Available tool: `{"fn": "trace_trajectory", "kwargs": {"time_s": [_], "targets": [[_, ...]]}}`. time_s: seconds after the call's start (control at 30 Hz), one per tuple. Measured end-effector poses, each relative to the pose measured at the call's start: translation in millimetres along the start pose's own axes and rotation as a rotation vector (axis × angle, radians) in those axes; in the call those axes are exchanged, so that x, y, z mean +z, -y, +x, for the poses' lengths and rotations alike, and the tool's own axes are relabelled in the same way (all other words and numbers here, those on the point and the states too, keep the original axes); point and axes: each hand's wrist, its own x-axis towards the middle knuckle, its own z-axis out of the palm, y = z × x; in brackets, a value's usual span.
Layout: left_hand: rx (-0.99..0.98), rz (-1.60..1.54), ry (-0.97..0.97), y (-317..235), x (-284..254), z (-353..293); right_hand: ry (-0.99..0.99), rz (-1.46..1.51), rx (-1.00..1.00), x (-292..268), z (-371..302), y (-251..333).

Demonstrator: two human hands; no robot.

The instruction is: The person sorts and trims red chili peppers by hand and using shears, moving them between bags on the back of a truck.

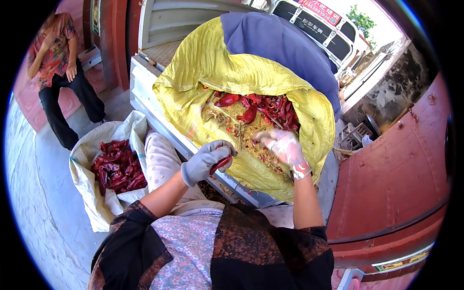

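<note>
My left hand [209, 162], in a grey glove, is closed around a dark red dried chili pepper [220, 165], just in front of the yellow woven sack [193, 63]. My right hand [282, 145] wears a whitish glove and hovers over the sack's spread mouth. Its fingers are stretched out and apart, slightly blurred, and I see nothing between them. Shiny red dried chilies [270, 110] lie heaped at the back of the opening. Pale seeds and chili scraps [241, 130] cover the yellow cloth nearer to me.
Left of my knee stands a white sack [84, 166] holding many dark red chilies [118, 166]. The yellow sack rests on a small truck's bed [145, 82], partly under a blue-purple cloth [275, 38]. A seated person [55, 58] is at far left. A red metal door [386, 169] stands at right.
</note>
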Motion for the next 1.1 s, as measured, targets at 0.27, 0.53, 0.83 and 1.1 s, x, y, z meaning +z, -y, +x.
{"fn": "trace_trajectory", "kwargs": {"time_s": [0.27, 0.53, 0.83, 1.1], "targets": [[-0.049, 0.132, -0.005, -9.5, 0.1, 2.9, 0.015, -1.079, -0.174, 10.5, 91.4, -27.5], [-0.07, 0.15, -0.123, -10.7, -0.8, 4.5, -0.181, -0.849, -0.22, -5.8, 78.2, -14.6], [0.136, 0.213, -0.152, -27.6, 6.2, 25.7, -0.186, 0.435, -0.02, 7.7, 0.5, 25.1], [0.012, 0.308, 0.053, -20.3, 28.5, 39.5, -0.064, 0.658, -0.165, 44.5, -18.1, 23.1]]}}
